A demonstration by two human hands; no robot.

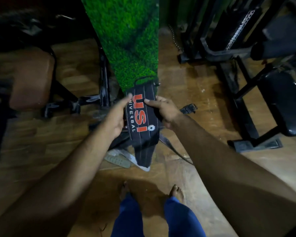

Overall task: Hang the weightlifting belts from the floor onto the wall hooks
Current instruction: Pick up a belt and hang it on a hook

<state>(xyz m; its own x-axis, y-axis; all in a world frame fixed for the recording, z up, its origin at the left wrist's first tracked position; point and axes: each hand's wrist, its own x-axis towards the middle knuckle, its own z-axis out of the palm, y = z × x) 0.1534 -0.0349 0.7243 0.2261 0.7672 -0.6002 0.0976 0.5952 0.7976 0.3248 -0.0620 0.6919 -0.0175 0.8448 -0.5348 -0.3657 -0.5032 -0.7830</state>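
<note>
Fingers (126, 100) of the left hand (115, 117) lay stretched along the left edge of a black weightlifting belt (141, 117), pressed flat against it, while the right hand (162, 110) pinched the belt's right edge, thumb on the face with the red USI lettering and the other fingers curled behind. Held up between both hands above the wooden floor (195, 93), the belt hung lengthwise, its near end drooping toward the person's bare feet (178, 192).

Directly beyond the belt's far end stood a wall panel covered in green artificial grass (135, 40), its narrow edge facing the camera. Under the belt, on the floor, lay a dark heap of more straps (118, 141), a grey strap trailing to the right (174, 149) and a pale sandal (118, 159). A small black clip-like object (189, 107) lay on the floor just right of the right hand. On the left stood a brown padded chair (31, 79) on a black wheeled base; on the right, black gym machine frames (229, 48) and a padded bench (284, 103) crowded the floor.
</note>
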